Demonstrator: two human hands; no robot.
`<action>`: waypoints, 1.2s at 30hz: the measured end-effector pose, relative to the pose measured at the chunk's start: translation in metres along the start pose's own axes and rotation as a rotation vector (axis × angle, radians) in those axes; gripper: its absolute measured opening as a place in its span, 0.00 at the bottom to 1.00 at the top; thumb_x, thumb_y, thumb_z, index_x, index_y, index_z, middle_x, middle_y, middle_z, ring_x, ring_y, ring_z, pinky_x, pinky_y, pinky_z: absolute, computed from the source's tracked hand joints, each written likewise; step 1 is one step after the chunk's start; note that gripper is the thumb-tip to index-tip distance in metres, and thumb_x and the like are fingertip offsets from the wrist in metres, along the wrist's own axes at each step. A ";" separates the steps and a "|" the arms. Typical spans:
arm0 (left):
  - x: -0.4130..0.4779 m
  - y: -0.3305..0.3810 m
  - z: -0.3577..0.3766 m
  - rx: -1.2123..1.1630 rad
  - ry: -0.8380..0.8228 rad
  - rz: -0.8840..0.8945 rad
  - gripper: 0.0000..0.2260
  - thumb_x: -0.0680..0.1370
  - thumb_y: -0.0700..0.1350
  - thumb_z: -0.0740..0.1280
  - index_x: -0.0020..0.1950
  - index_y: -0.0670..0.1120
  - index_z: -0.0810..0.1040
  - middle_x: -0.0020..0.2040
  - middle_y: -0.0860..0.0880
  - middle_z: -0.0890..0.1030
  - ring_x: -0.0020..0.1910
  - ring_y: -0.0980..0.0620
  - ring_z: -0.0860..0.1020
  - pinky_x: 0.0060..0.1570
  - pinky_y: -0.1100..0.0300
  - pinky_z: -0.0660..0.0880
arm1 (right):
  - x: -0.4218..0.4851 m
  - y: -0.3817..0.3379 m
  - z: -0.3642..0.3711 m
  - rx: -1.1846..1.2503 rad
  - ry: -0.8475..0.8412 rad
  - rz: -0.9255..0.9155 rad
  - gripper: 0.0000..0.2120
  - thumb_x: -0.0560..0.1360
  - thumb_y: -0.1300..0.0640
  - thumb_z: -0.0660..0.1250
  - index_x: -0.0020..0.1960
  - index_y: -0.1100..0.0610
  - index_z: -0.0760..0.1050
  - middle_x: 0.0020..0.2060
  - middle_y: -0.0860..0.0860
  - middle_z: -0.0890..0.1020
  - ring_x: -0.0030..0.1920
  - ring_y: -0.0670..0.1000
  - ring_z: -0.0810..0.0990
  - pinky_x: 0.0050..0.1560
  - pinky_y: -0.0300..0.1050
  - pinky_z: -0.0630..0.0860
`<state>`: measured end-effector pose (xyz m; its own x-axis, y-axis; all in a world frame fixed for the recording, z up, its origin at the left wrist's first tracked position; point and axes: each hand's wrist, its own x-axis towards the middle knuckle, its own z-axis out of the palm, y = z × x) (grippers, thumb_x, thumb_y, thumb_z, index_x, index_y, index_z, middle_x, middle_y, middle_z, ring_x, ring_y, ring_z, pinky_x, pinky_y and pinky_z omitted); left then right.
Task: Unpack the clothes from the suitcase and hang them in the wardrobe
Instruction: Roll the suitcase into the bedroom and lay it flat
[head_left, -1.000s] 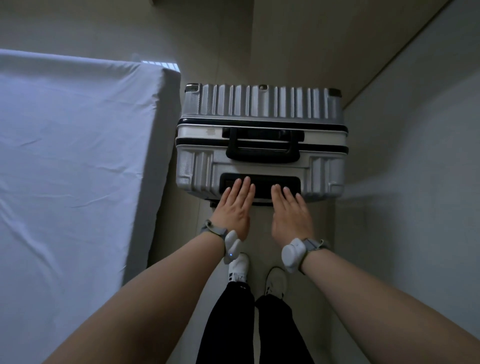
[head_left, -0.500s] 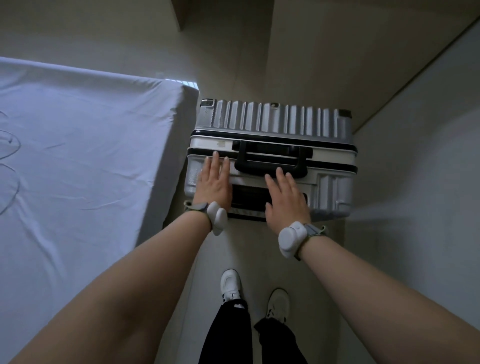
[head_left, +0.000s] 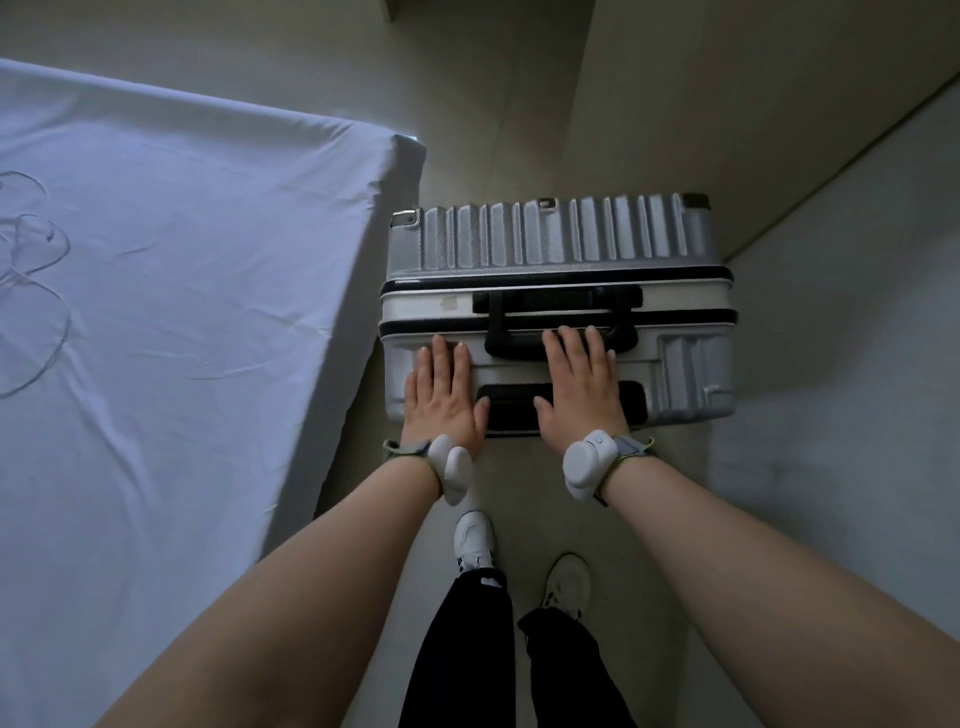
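Left fingers (head_left: 441, 358): straight and close together, flat on the top face of the suitcase (head_left: 561, 234); they hold nothing.
Right fingers (head_left: 571, 348): also straight and flat, with their tips over the lower bar of the black carry handle (head_left: 558, 302); nothing is gripped.
Left hand (head_left: 447, 400): palm down at 9 o'clock of the recessed black slot (head_left: 511, 410).
Right hand (head_left: 579, 387): palm over the slot's 3 o'clock end.
Suitcase: shut and upright on the floor (head_left: 519, 104), at 12 o'clock of the shoes (head_left: 472, 535). The clothes must be inside, and none show.
Bed (head_left: 182, 312): just beside the case at 9 o'clock, with faint thin loops (head_left: 31, 312) on it, perhaps hangers.
Wall (head_left: 857, 364): at 3 o'clock, near the case.
Risk, tipping: an uneven push from flat palms could probably roll or topple the case, since nothing is clasped.
Risk, space: the gap between bed and wall looks tight, so a lid laid open could strike either.
Risk, slip: the smooth shell gives bare palms little purchase.
Materials: a hard silver shell with ribs and a fine weave grain, black trim bands, a matte looped handle, and a soft creased bed sheet.
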<state>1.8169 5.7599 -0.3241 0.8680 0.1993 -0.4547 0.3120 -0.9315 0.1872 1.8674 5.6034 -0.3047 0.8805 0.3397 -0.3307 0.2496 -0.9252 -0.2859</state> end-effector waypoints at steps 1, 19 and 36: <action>-0.009 0.001 0.004 -0.014 -0.006 -0.023 0.31 0.81 0.56 0.50 0.76 0.47 0.34 0.76 0.45 0.32 0.75 0.45 0.34 0.73 0.50 0.36 | -0.004 0.001 0.002 0.008 -0.004 -0.023 0.36 0.76 0.53 0.62 0.77 0.53 0.45 0.76 0.50 0.49 0.76 0.56 0.40 0.74 0.55 0.38; -0.044 -0.058 -0.019 0.011 0.073 -0.112 0.43 0.71 0.70 0.57 0.76 0.55 0.37 0.75 0.44 0.32 0.73 0.40 0.30 0.69 0.45 0.31 | -0.088 -0.044 0.032 0.346 0.045 0.350 0.37 0.77 0.47 0.61 0.77 0.56 0.44 0.76 0.59 0.51 0.76 0.58 0.49 0.75 0.52 0.48; -0.133 -0.099 0.032 -0.182 0.021 -0.353 0.38 0.74 0.68 0.53 0.76 0.55 0.39 0.77 0.43 0.48 0.75 0.41 0.51 0.73 0.44 0.44 | -0.117 -0.061 0.047 0.359 0.065 0.332 0.37 0.76 0.48 0.64 0.77 0.54 0.48 0.76 0.56 0.56 0.76 0.55 0.52 0.75 0.53 0.54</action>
<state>1.6585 5.8157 -0.3098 0.7019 0.5056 -0.5017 0.6547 -0.7354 0.1747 1.7305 5.6279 -0.2907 0.9152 0.0149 -0.4027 -0.1929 -0.8611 -0.4704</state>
